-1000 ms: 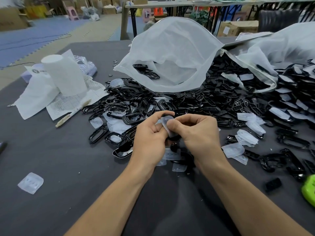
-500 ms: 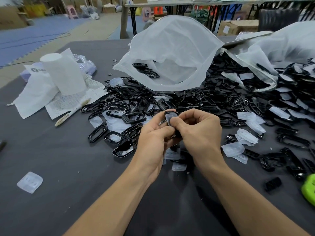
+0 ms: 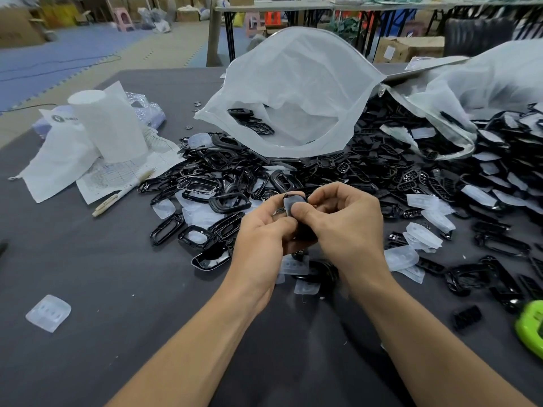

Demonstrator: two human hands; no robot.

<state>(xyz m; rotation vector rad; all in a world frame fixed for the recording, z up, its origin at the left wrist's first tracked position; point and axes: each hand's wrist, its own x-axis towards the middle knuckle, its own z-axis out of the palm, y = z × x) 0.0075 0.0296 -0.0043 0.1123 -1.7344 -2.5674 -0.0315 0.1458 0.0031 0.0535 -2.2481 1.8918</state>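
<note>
Pinching a small black part [image 3: 289, 204] between both hands, we hold it over the desk [image 3: 88, 274], just in front of the pile of black frames [image 3: 223, 183]. Our left hand [image 3: 261, 233] curls its fingers [image 3: 274, 202] round the part's left side. Our right hand [image 3: 349, 224] grips the other side, with the thumb pressed on the pale pad at its top. A white mesh bag [image 3: 293, 92] lies open behind the pile. One clear pad [image 3: 48, 312] lies alone, well to the left.
</note>
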